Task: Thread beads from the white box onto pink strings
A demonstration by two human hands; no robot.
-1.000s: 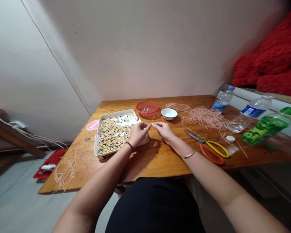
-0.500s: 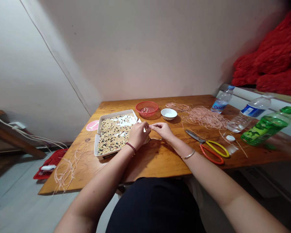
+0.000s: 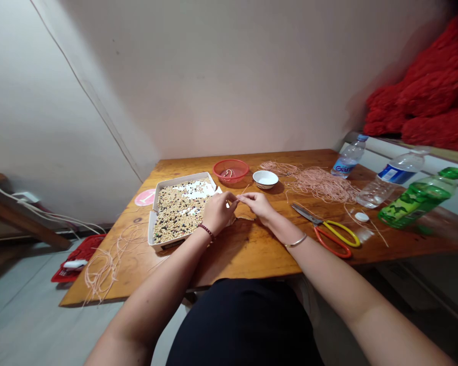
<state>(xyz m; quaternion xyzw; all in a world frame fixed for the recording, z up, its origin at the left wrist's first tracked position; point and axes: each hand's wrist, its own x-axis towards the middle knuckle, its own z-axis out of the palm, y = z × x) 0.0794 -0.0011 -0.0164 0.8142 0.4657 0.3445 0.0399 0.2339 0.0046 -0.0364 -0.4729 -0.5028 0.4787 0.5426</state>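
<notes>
My left hand (image 3: 217, 209) and my right hand (image 3: 258, 205) meet fingertip to fingertip just right of the bead box. Both are closed in a pinch on a thin pink cord (image 3: 246, 188), whose loose end sticks up between them. A short string of pale beads (image 3: 245, 218) hangs below the fingers against the table. The exact spot where the fingertips grip is too small to make out. Beside my left hand lies the white cardboard box (image 3: 151, 229), holding many tan and dark beads (image 3: 171, 216).
Beyond the hands stand a red plastic basket (image 3: 231, 163) and a white bowl (image 3: 265, 179). To the right lie scissors (image 3: 326, 231), a heap of pink cord (image 3: 320, 184), a white cap (image 3: 362, 217) and plastic bottles (image 3: 420, 198). Loose cords (image 3: 103, 267) cover the table's left corner.
The fingertips of both hands have come together, and the cord end now shows above them. The box and the other things stay put.
</notes>
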